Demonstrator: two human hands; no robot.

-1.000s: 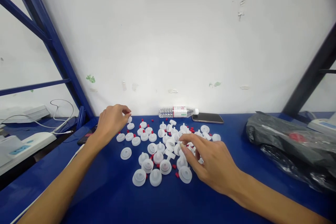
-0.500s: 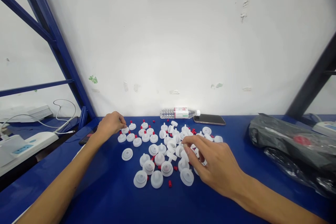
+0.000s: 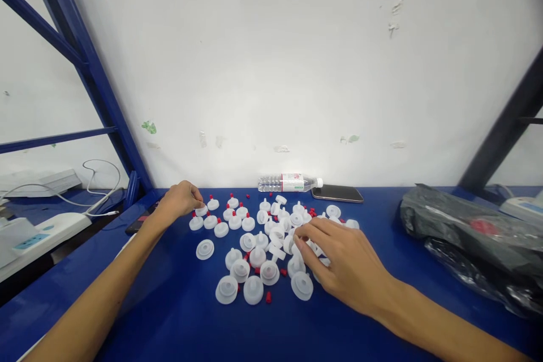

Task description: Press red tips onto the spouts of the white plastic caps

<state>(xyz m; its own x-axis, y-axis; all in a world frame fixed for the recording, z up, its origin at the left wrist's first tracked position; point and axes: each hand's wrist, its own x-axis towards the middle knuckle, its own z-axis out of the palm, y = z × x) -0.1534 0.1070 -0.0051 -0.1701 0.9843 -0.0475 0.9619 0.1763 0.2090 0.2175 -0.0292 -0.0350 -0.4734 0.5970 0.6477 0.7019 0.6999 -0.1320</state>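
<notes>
Many white plastic caps lie on the blue table. At the left of the spread, several caps with red tips stand upright. My left hand is closed at the far left of these, its fingertips on a white cap that they partly cover. Over the right part of the pile of untipped white caps is my right hand, fingers bent and pressed together; what they hold, if anything, is hidden. A loose red tip lies at the near edge of the pile.
A clear bottle and a dark phone lie by the wall. Dark plastic bags are at the right. A white power strip with cables is at the left, near a blue metal frame.
The loose red tip at the near edge has shifted slightly left. My right hand's fingers have drawn closer together over the pile. My left hand has stayed in nearly the same place.
</notes>
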